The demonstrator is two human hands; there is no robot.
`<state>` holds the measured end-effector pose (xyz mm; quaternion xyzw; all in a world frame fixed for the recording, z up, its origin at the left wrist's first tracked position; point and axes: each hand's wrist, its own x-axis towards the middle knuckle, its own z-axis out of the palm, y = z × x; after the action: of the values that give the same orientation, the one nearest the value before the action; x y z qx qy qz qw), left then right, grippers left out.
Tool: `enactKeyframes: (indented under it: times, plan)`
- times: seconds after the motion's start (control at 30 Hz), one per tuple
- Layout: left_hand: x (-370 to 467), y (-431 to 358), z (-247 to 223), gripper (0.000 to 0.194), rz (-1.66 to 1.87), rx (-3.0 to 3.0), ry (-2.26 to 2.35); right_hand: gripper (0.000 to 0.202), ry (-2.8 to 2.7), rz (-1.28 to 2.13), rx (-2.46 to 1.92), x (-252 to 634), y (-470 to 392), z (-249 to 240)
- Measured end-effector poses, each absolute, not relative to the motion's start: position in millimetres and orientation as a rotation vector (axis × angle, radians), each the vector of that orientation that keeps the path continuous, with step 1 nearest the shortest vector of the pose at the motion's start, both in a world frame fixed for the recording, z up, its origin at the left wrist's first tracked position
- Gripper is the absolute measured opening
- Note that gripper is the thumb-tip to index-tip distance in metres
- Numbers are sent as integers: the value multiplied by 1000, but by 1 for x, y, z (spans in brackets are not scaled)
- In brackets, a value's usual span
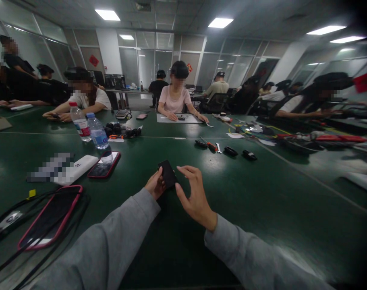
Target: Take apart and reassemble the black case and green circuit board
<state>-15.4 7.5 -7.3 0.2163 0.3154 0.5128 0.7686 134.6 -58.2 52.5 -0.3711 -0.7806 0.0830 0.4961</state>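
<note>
My left hand (156, 183) grips a flat black rectangular object (167, 174) along its left side, thumb on the upper face. The object is held tilted above the green table (249, 225); its exact kind does not show. At its right side is my right hand (194, 196), thumb and fingers spread apart around that edge. The thumb tip comes close to the lower right corner; whether it touches I cannot tell. Grey sleeves cover both my forearms.
On the left lie two red-edged phones (104, 164) (52, 217), a white power bank (76, 170) and black cables. Two water bottles (98, 131) (79, 122) stand behind. Ahead right are a screwdriver (212, 147), a wrench (218, 148) and black pieces (231, 151). A person (177, 96) sits opposite.
</note>
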Motion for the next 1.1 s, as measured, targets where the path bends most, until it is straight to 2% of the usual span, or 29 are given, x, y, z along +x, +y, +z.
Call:
enactKeyframes:
  times: [0.1,0.23,0.6,0.77,1.1]
  plan:
    - [-15,7,-5,52,1118,471,681,42,-1800,292,-1064,125,-23,26]
    - [-14,4,2,57,1115,394,755,47,-1839,341,-1058,118,-20,8]
    - [-14,3,1,67,1056,412,646,66,-2055,150,-1005,116,-39,19]
    - [-15,3,2,65,1076,423,636,67,-2059,82,-973,117,-37,18]
    - [-19,8,-7,59,1096,475,600,67,-2061,209,-941,124,-36,25]
